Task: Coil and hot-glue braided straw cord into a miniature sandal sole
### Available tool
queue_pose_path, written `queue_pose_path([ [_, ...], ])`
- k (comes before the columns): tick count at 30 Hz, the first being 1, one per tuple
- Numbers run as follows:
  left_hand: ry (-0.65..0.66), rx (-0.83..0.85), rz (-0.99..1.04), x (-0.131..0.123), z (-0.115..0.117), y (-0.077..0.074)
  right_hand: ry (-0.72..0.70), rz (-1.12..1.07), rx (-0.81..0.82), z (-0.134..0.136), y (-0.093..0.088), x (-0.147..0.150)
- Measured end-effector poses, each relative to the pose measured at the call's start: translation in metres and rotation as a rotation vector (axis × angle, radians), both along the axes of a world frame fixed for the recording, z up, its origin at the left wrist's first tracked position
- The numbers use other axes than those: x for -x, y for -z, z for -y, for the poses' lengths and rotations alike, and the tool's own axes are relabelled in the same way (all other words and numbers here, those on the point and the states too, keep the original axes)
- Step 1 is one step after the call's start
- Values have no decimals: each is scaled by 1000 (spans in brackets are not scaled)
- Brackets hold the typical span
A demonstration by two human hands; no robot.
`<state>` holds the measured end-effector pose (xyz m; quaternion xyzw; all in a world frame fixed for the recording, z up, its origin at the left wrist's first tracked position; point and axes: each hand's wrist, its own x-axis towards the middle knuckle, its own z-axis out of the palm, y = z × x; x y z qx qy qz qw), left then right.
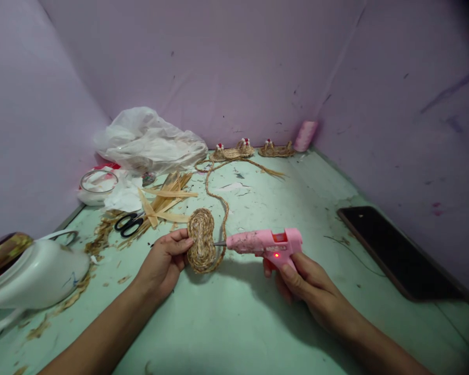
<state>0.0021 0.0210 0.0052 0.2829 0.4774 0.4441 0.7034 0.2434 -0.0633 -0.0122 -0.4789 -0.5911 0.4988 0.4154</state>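
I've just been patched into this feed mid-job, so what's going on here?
A person's left hand holds a coiled braid piece by its left edge, above the green table. The right hand grips a pink glue gun with its red light lit and its nozzle at or very near the coil's right edge. A loose length of braid runs from the coil toward the back, where two small woven pieces sit by the wall.

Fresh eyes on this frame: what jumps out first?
The pink glue gun in the right hand, red light glowing, nozzle pointed at the coiled braid piece in the left hand. Then the black phone at right and the crumpled plastic bag at back left.
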Motion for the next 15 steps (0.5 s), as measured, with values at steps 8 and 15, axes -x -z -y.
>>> queue_pose_path([
  [8,8,11,-5,-1,1,-2,31,-53,10,0,-3,3],
  [15,38,4,-14,1,1,1,37,-48,27,-3,0,5],
])
